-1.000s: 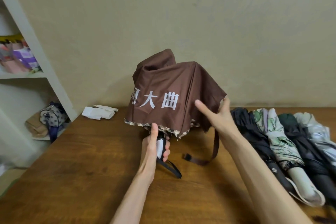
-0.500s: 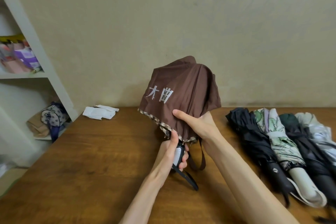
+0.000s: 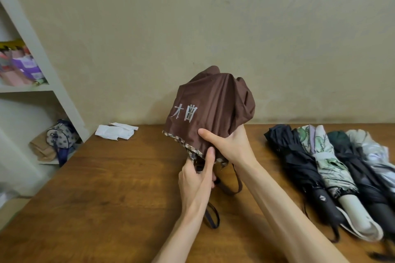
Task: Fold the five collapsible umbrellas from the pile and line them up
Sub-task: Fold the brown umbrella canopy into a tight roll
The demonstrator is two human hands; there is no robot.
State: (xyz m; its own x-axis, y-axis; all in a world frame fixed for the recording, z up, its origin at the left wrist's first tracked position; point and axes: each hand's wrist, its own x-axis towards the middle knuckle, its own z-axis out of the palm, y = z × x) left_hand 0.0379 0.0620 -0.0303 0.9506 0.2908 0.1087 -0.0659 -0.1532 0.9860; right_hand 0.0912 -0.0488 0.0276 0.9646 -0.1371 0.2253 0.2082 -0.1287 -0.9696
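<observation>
Wooden and bare-grained, the surface point(image 3: 106, 188) ran back to a beige wall, with a white shelf point(image 3: 44, 64) at the left. Over its middle the brown umbrella point(image 3: 213, 109) stood upright, its canopy loosely gathered. The right hand point(image 3: 229, 147) gripped the bunched cloth just above the checked hem, fingers wrapped round it. The left hand point(image 3: 195, 177) was curled round the handle below the hem, thumb up against the fabric. Four folded umbrellas point(image 3: 333, 162) lay side by side at the right, handles nearest.
</observation>
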